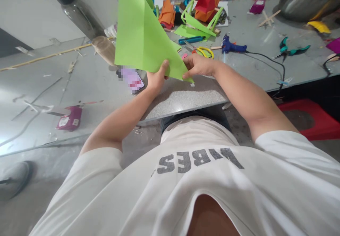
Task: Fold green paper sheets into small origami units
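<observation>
Nearest my camera is the white shirt [196, 183]; beyond it, I have the green sheet [132, 34] raised over the near edge of the grey table [186, 98]. My left hand [157, 78] grips its lower edge narrowly, thumb on top; my right hand [200, 65] pinches around the pointed right corner. One crease runs down the sheet (what else remains to shape, I can't tell). Farther off sit folded orange paper [167, 13] and cut green strips [196, 24], with scissors [211, 53] and a glue gun [233, 47] to the right, both unheld.
</observation>
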